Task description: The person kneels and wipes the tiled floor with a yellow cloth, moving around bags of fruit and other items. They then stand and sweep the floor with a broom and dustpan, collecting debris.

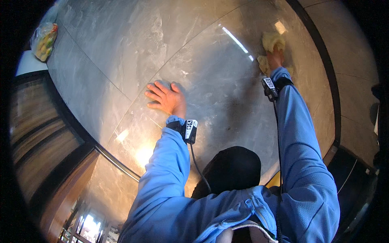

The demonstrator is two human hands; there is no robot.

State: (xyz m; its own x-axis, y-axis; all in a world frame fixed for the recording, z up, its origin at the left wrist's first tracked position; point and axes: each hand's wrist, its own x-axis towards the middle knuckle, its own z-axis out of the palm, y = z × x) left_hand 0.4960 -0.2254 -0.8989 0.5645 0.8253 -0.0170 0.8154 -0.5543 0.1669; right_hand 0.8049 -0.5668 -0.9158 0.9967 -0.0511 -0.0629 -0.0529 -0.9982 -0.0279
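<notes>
My left hand (167, 98) rests palm down on the glossy grey marble-look floor tile (194, 70). Its fingers are spread and hold nothing. At the far right of the tiles, my right hand (275, 57) presses on a crumpled pale yellow cloth (273, 42). Part of the cloth sticks out beside the wrist, and the right fingertips are hidden in its folds. Each blue sleeve has a small black device strapped at the wrist, the left device (190, 131) and the right device (269, 88), with a cable running from each towards my body.
A clear plastic bag of yellow-green produce (44, 42) sits at the upper left by a white surface (30, 63). A dark-framed panel (45, 118) and a wooden edge (70, 188) border the left side. One dark strip (326, 66) curves along the right. My dark-clad knee (234, 167) is below.
</notes>
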